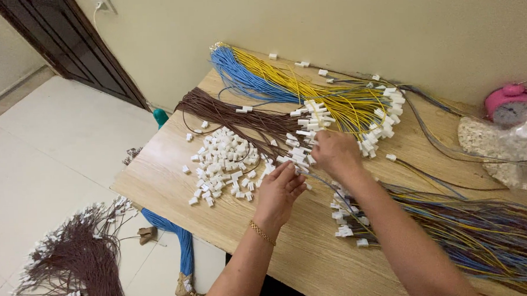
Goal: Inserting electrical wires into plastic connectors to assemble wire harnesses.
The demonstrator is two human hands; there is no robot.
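My left hand (278,192), with a gold bracelet on the wrist, pinches a small white plastic connector near the wire ends. My right hand (335,153) grips thin wires just right of it, fingers closed among the white-tipped ends (303,142). A heap of loose white connectors (222,164) lies to the left of my hands. Bundles of brown wires (227,115), blue wires (243,78) and yellow wires (308,85) fan out on the wooden table (290,252) beyond my hands.
A thick bundle of mixed finished wires (482,234) lies at the right. A pink alarm clock (507,103) and a clear bag of white parts (503,148) stand at the far right. Brown wire bundles (80,259) and blue ones (182,244) lie on the floor at the left.
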